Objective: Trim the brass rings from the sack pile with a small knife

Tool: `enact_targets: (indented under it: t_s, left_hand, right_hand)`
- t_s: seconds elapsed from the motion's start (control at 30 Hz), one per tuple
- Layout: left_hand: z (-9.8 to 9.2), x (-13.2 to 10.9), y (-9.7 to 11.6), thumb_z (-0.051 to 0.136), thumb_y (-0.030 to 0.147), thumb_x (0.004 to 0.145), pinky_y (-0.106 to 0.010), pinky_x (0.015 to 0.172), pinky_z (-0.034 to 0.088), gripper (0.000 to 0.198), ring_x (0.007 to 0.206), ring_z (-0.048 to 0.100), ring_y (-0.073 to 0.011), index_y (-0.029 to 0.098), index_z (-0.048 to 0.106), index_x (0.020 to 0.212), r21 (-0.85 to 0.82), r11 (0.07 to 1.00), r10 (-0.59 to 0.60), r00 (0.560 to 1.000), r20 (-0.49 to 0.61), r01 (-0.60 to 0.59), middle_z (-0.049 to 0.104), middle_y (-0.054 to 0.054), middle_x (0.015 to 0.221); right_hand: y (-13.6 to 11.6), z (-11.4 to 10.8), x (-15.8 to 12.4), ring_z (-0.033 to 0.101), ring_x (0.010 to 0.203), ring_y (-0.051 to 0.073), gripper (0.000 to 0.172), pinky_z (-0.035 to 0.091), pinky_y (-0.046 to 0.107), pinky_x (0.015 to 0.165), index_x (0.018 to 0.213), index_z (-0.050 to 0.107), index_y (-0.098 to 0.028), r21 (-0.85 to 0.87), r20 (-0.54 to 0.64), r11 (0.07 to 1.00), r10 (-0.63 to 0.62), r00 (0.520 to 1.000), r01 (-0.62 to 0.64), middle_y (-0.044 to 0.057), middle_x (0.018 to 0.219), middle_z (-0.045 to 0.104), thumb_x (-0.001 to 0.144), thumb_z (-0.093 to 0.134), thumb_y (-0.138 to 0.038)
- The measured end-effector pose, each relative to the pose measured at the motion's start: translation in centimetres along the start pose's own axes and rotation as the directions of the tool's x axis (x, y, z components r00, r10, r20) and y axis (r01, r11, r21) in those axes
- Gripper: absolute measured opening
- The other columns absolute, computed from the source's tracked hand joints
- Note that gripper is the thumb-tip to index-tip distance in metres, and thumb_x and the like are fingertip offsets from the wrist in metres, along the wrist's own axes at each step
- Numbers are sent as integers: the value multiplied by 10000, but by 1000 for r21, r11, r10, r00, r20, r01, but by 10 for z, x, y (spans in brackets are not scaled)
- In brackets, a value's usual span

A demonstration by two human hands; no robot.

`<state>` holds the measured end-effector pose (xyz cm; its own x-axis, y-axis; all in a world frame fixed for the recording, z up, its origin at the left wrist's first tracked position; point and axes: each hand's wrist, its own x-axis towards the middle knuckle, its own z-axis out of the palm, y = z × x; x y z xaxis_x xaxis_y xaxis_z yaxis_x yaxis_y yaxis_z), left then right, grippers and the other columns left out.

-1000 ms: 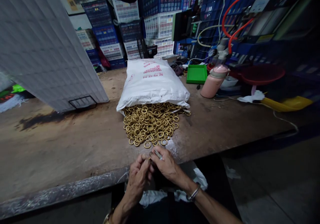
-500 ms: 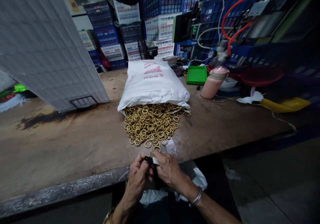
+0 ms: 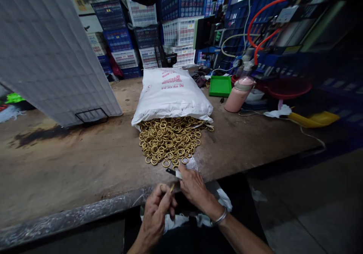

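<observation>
My left hand (image 3: 155, 210), at the table's front edge, pinches a brass-coloured ring (image 3: 172, 188) between thumb and fingers; only part of the ring shows. Just to its right and farther forward, my right hand (image 3: 194, 187) is closed on a small knife (image 3: 171, 171) with a dark blade and a whitish handle. The blade points left, apart from the ring in my left hand. Right-hand fingertips are beside a ring at the near edge of a heap of loose rings (image 3: 170, 142). This heap spills from the mouth of a white sack (image 3: 172, 95) with red print.
A tall pale ribbed panel (image 3: 70, 57) stands at the left of the wooden table (image 3: 85, 170). To the right are a green tray (image 3: 220, 86), a pink bottle (image 3: 239, 95) and a yellow scoop (image 3: 313, 119). Stacked crates (image 3: 178, 32) fill the back.
My hands have moved apart. The right hand has drawn the knife forward, away from the left hand, where the ring now shows more plainly. The view has shifted slightly.
</observation>
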<state>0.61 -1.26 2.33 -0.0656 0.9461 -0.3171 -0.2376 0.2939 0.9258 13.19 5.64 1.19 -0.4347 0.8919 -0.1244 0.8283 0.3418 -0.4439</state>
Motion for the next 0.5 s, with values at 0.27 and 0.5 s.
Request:
enact_targets:
  t_s: [0.27, 0.5]
  left_hand:
    - [-14, 7, -6, 616, 263, 735, -189, 439, 434, 147, 633, 561, -118, 142, 535, 756, -369, 923, -97, 994, 43, 107, 622, -73, 852]
    - [-19, 12, 0, 631, 201, 704, -203, 466, 429, 253, 638, 571, -132, 169, 544, 939, -517, 840, -127, 986, 110, 166, 616, -45, 787]
  right_hand:
    - [6, 11, 11, 580, 738, 168, 167, 276, 251, 587, 981, 435, -190, -38, -156, 985, 160, 975, -168, 48, 829, 631, 815, 437, -206]
    - [8, 20, 19, 576, 768, 187, 180, 290, 264, 612, 988, 447, -188, -116, -152, 980, 145, 978, -163, 60, 847, 625, 810, 419, -186]
